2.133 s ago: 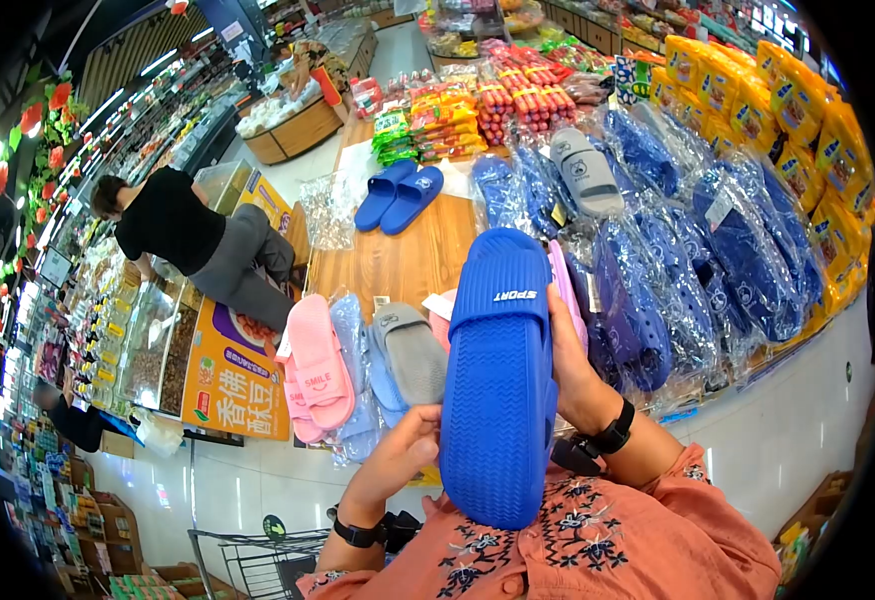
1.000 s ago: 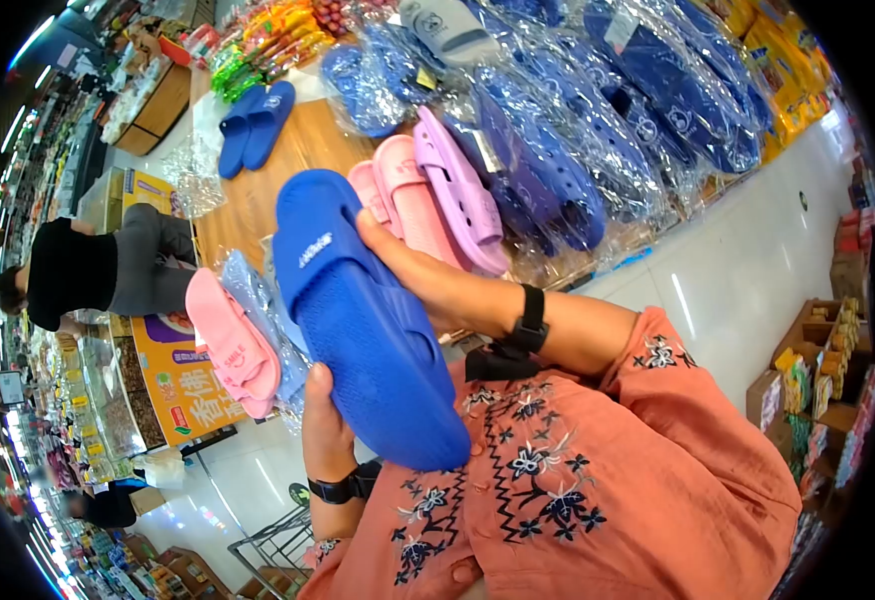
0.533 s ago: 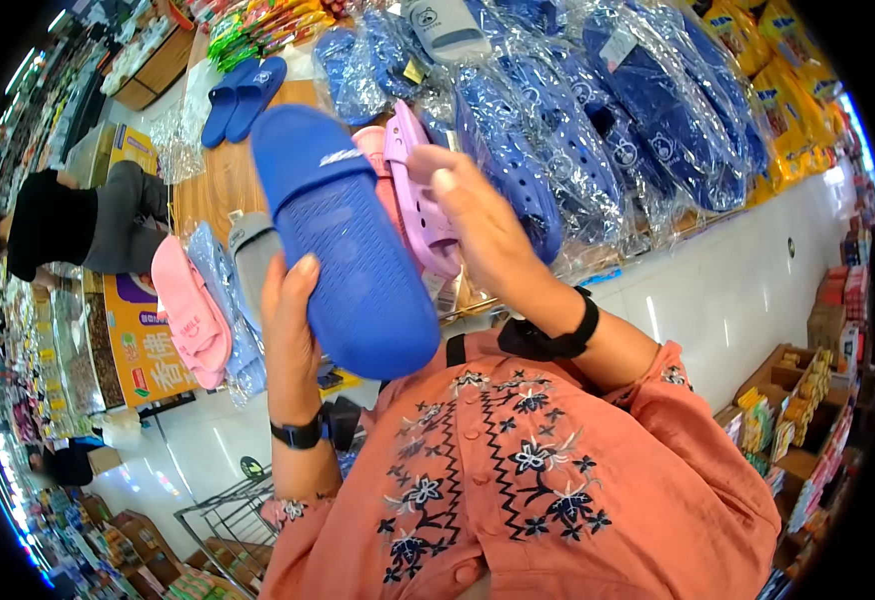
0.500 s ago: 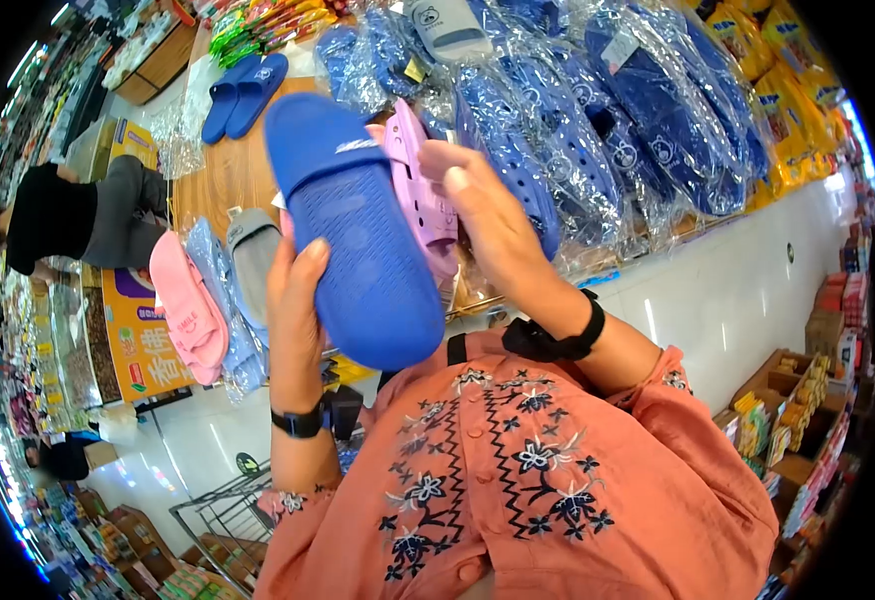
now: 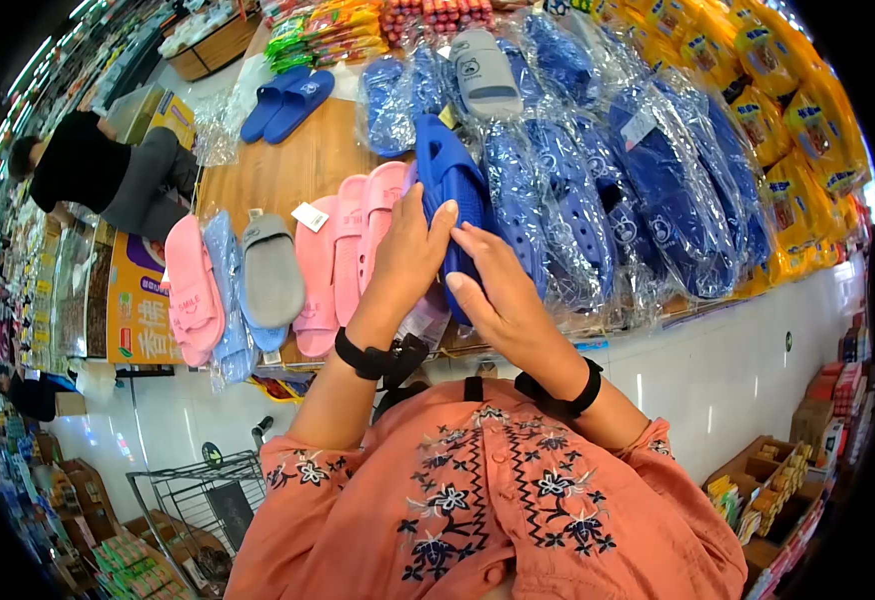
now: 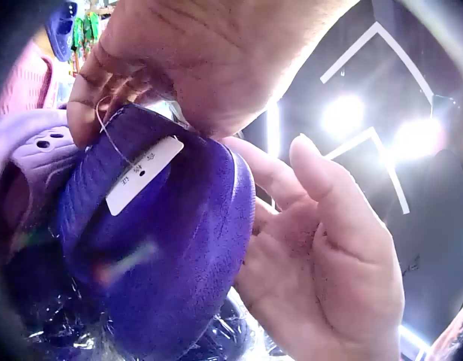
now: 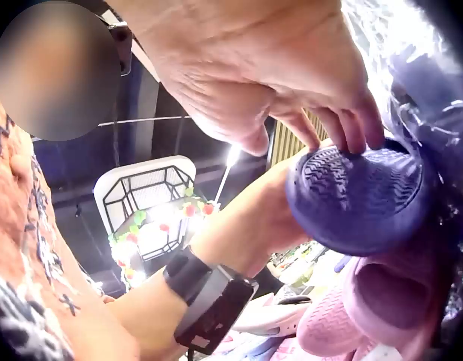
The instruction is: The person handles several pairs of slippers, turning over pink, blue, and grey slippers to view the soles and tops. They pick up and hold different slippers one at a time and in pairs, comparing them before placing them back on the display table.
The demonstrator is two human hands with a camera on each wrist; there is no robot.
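Note:
A blue slipper [image 5: 450, 175] is tilted on its edge between a purple clog and the bagged navy clogs. My left hand [image 5: 403, 262] grips its left side. In the left wrist view that hand [image 6: 194, 60] has its fingers curled over the slipper [image 6: 190, 256], where a white tag [image 6: 145, 174] hangs on a string. My right hand [image 5: 505, 305] lies against the other side, its fingers fairly relaxed. Seen from the right wrist, the right hand's [image 7: 269, 75] fingertips touch the patterned sole [image 7: 352, 226]. Whether a second slipper is held with it, I cannot tell.
Pink slippers [image 5: 358, 235] and a grey slipper [image 5: 274, 270] line the wooden table's [image 5: 298, 165] front edge. Bagged navy clogs [image 5: 673, 195] cover its right side, beside yellow snack packs [image 5: 818, 130]. A person [image 5: 83, 165] bends at the left; a shopping cart [image 5: 198, 490] stands lower left.
The blue slipper has moved right and turned from facing the head view onto its edge in the row. My left hand went with it, and my right hand now touches it.

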